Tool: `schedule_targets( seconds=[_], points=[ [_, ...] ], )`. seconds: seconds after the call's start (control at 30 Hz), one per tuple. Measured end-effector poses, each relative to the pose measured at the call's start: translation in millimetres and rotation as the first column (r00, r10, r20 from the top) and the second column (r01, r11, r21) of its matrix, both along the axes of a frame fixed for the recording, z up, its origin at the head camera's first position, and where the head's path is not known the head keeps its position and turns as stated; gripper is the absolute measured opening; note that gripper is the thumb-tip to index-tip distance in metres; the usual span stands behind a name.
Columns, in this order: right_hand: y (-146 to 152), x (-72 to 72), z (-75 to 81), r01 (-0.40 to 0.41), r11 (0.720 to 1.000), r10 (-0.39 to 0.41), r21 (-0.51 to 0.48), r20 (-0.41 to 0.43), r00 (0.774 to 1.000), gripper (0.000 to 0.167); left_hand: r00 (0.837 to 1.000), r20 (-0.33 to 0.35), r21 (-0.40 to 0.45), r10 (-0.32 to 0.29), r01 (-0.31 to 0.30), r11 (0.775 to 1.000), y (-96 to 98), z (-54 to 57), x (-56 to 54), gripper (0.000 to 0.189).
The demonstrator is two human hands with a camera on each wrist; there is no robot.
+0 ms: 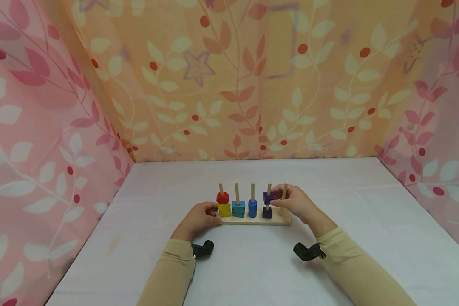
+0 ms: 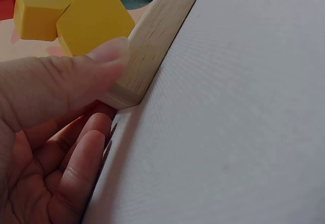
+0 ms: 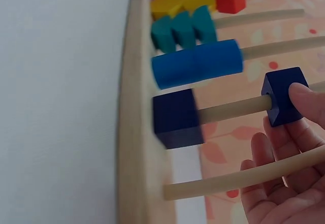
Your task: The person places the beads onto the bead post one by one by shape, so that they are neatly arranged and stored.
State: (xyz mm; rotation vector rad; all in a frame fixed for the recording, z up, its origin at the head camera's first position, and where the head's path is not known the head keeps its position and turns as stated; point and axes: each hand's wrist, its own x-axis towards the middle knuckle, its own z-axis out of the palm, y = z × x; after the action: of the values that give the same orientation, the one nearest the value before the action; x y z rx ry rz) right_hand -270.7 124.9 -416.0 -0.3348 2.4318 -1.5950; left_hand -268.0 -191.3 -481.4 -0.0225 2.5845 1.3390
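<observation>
A wooden peg stacker (image 1: 252,221) stands on the white cloth, with a row of upright pegs. My left hand (image 1: 200,217) grips the left end of its base, with the thumb (image 2: 109,56) along the edge and the other fingers curled behind. My right hand (image 1: 296,202) pinches a dark blue block (image 3: 285,96) that is threaded on the fourth peg, raised above another dark blue block (image 3: 177,117) at the bottom. Behind that hand's fingers and palm passes the bare last peg (image 1: 284,195).
The first peg carries yellow blocks (image 1: 224,210) under a red block (image 1: 222,197). Teal pieces (image 1: 238,208) stack on the second, and blue cylindrical pieces (image 1: 252,208) on the third. Patterned cloth walls (image 1: 252,85) stand behind and at both sides of the white table (image 1: 252,272).
</observation>
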Motion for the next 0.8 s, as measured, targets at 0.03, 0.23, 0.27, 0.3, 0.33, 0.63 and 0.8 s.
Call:
schedule_targets(
  seconds=[0.03,0.23,0.27,0.3,0.33,0.63,0.8],
  points=[
    [0,-0.5,-3.3,0.009,1.0,-0.009,0.01,0.011,1.0,0.031,1.0,-0.001,0.001,-0.002,0.002,1.0,0.1,0.4,0.0,0.051],
    [-2,-3.6,-20.7,0.025,0.999,-0.026,0.049,0.022,0.999,0.027,1.0,-0.008,0.003,-0.006,0.006,1.0,0.8,2.0,0.6,0.051],
    [-2,-3.7,-22.2,0.022,0.998,-0.023,0.056,0.017,1.0,0.027,1.0,-0.01,0.003,-0.007,0.007,1.0,0.8,1.9,0.6,0.05],
    [-2,-3.4,-23.1,0.02,0.998,-0.021,0.063,0.014,1.0,0.027,1.0,-0.011,0.003,-0.007,0.007,1.0,0.7,1.6,0.5,0.05],
    [-2,-3.1,-23.7,0.016,0.998,-0.016,0.066,0.01,1.0,0.027,1.0,-0.015,0.001,-0.012,0.012,1.0,0.9,1.2,0.4,0.05],
    [-3,-5.3,-27.2,-0.002,0.995,0.001,0.098,0.007,1.0,0.025,1.0,-0.012,-0.002,-0.007,0.007,1.0,1.2,0.5,-1.7,0.051],
    [0,-4.5,-29.3,-0.012,0.995,0.01,0.094,0.019,1.0,0.027,1.0,-0.003,0.0,-0.005,0.005,1.0,0.9,-0.8,-1.3,0.051]
  ],
)
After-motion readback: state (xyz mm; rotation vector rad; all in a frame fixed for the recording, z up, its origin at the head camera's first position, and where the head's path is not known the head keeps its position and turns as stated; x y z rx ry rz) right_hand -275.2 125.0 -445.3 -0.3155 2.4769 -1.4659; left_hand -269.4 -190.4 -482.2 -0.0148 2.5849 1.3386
